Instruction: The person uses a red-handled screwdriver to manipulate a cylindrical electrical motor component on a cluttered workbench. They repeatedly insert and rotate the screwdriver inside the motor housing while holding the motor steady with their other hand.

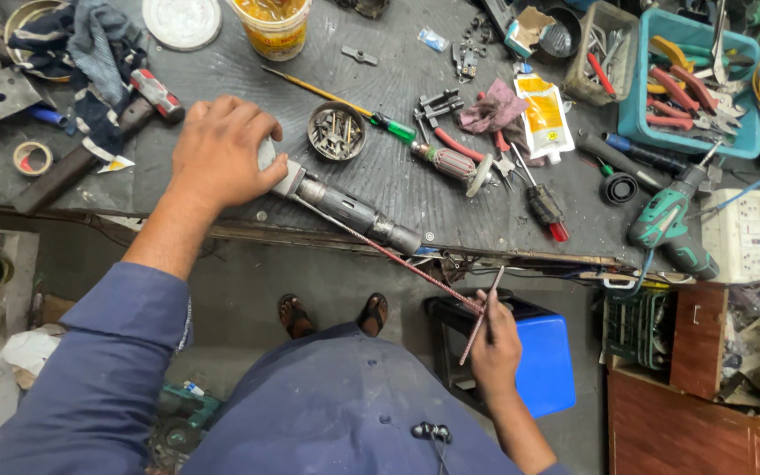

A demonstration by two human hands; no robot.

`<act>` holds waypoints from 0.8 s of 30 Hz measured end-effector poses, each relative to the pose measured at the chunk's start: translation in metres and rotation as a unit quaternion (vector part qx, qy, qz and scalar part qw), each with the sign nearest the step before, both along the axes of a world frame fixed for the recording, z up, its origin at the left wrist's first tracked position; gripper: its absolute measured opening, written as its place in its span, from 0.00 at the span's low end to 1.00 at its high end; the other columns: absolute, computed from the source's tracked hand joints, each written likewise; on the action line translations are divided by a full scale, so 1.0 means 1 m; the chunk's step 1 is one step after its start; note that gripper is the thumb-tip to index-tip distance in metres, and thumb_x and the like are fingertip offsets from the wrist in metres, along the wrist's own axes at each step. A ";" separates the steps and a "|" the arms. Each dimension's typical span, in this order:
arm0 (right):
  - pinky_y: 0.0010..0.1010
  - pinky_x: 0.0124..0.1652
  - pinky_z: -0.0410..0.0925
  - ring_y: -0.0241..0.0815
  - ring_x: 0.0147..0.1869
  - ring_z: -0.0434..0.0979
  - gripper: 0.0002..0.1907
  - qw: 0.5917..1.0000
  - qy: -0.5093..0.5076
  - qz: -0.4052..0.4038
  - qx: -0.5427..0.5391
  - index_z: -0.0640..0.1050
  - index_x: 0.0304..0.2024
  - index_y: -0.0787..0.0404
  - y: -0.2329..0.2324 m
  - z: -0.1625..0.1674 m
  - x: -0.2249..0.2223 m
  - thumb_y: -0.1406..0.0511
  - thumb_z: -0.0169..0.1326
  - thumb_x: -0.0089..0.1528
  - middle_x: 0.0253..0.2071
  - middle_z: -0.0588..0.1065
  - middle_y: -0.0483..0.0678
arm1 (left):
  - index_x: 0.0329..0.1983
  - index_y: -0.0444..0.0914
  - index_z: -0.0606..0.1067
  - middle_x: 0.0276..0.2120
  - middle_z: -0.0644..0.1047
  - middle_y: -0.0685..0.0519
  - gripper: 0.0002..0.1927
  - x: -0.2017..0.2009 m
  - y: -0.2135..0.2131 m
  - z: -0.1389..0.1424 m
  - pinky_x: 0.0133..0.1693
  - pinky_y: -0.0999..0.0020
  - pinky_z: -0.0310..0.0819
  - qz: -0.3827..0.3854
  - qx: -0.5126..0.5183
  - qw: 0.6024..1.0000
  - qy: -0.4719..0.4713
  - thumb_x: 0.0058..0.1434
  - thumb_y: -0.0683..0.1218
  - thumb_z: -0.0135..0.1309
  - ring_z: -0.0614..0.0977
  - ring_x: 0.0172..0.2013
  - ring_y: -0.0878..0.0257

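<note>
My left hand (222,154) presses down on the grey head of a long metal tool body (349,211) that lies on the dark workbench (380,167) near its front edge. My right hand (494,347), below the bench edge, grips a thin reddish rod (398,258) that runs up to the tool body, together with a second short thin rod (483,317) crossing it. A small round tin of screws and bits (337,131) sits just beyond the tool.
Motor armature (450,163), green-handled screwdriver (371,114), red-handled screwdriver (543,204), green drill (670,224) and white power strip (745,236) lie at right. A teal tray of pliers (692,84) stands at back right. Hammer (103,132), rag and tape roll (32,158) lie left. Blue stool (543,361) stands below.
</note>
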State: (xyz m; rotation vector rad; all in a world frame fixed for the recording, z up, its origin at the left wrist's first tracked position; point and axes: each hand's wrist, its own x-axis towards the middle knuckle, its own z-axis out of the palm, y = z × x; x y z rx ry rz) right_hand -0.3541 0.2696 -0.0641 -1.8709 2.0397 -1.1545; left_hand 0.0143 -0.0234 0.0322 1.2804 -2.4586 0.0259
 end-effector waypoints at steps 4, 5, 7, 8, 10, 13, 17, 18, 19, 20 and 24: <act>0.48 0.52 0.66 0.60 0.49 0.74 0.26 0.960 0.261 -0.014 -0.100 0.77 0.54 0.58 -0.025 0.014 0.001 0.57 0.64 0.56 0.44 0.74 0.59 | 0.42 0.48 0.78 0.45 0.77 0.58 0.15 -0.002 0.000 -0.001 0.55 0.56 0.62 -0.007 0.007 1.000 0.009 0.57 0.58 0.63 0.74 0.55 0.58; 0.48 0.52 0.65 0.59 0.49 0.75 0.21 0.957 0.265 0.012 -0.114 0.79 0.49 0.57 -0.036 0.019 -0.001 0.57 0.64 0.56 0.43 0.75 0.56 | 0.42 0.48 0.78 0.45 0.77 0.58 0.15 -0.002 0.000 -0.001 0.55 0.56 0.62 -0.004 0.006 1.000 0.004 0.57 0.59 0.63 0.74 0.55 0.58; 0.50 0.52 0.66 0.57 0.47 0.76 0.14 0.957 0.231 0.109 -0.135 0.79 0.42 0.57 -0.057 0.027 -0.007 0.58 0.60 0.58 0.39 0.75 0.53 | 0.42 0.48 0.78 0.45 0.77 0.58 0.15 -0.002 0.000 -0.001 0.55 0.56 0.62 -0.003 0.008 1.000 -0.004 0.58 0.59 0.62 0.74 0.55 0.57; 0.52 0.52 0.67 0.56 0.46 0.76 0.11 0.954 0.193 0.179 -0.144 0.77 0.38 0.60 -0.069 0.031 -0.012 0.60 0.57 0.60 0.37 0.74 0.52 | 0.42 0.48 0.78 0.45 0.77 0.58 0.16 -0.001 -0.001 -0.001 0.55 0.56 0.62 -0.005 0.006 1.000 -0.005 0.56 0.59 0.63 0.74 0.55 0.57; 0.50 0.45 0.65 0.54 0.39 0.73 0.10 0.946 0.151 0.250 -0.137 0.74 0.31 0.62 -0.084 0.037 -0.022 0.61 0.54 0.60 0.30 0.70 0.51 | 0.41 0.47 0.78 0.45 0.77 0.57 0.18 -0.001 -0.002 -0.002 0.55 0.56 0.62 -0.010 0.008 1.000 -0.006 0.54 0.60 0.63 0.74 0.55 0.57; 0.44 0.31 0.59 0.53 0.27 0.65 0.13 0.953 0.123 0.257 -0.103 0.71 0.22 0.62 -0.092 0.033 -0.032 0.61 0.55 0.58 0.22 0.64 0.50 | 0.41 0.47 0.78 0.44 0.76 0.57 0.19 0.000 -0.002 -0.005 0.54 0.55 0.62 -0.009 0.004 1.000 -0.009 0.52 0.60 0.64 0.74 0.54 0.56; 0.41 0.32 0.57 0.52 0.27 0.62 0.17 0.971 -0.013 0.235 -0.045 0.65 0.22 0.63 -0.075 0.002 -0.029 0.62 0.51 0.63 0.23 0.60 0.51 | 0.40 0.48 0.78 0.43 0.76 0.57 0.17 0.003 -0.002 -0.009 0.53 0.55 0.62 0.001 0.003 1.000 0.006 0.53 0.58 0.63 0.74 0.53 0.57; 0.40 0.32 0.56 0.51 0.27 0.61 0.18 0.974 -0.060 0.219 -0.019 0.63 0.22 0.63 -0.069 -0.008 -0.026 0.62 0.50 0.64 0.23 0.59 0.51 | 0.40 0.48 0.78 0.43 0.76 0.57 0.16 0.004 -0.002 -0.011 0.54 0.55 0.62 0.000 0.000 1.000 0.010 0.53 0.58 0.64 0.74 0.53 0.57; 0.38 0.31 0.54 0.48 0.26 0.59 0.19 0.970 -0.139 0.192 0.046 0.63 0.22 0.63 -0.062 -0.017 -0.024 0.61 0.48 0.65 0.22 0.58 0.50 | 0.40 0.48 0.78 0.43 0.76 0.57 0.16 0.004 -0.003 -0.012 0.54 0.55 0.62 0.000 -0.003 1.000 0.015 0.53 0.58 0.64 0.74 0.53 0.57; 0.36 0.29 0.52 0.45 0.25 0.56 0.20 0.956 -0.217 0.164 0.111 0.62 0.21 0.62 -0.055 -0.024 -0.022 0.60 0.47 0.65 0.21 0.57 0.48 | 0.40 0.48 0.78 0.42 0.76 0.57 0.16 0.005 -0.005 -0.013 0.54 0.55 0.62 -0.001 -0.005 1.000 0.014 0.53 0.58 0.64 0.74 0.53 0.58; 0.33 0.25 0.48 0.37 0.22 0.51 0.20 0.819 -0.484 0.113 0.286 0.64 0.19 0.60 -0.044 -0.037 -0.015 0.59 0.46 0.64 0.18 0.56 0.42 | 0.39 0.47 0.77 0.42 0.76 0.58 0.15 0.006 -0.009 -0.019 0.53 0.55 0.63 -0.005 -0.005 1.000 0.013 0.53 0.58 0.63 0.74 0.53 0.58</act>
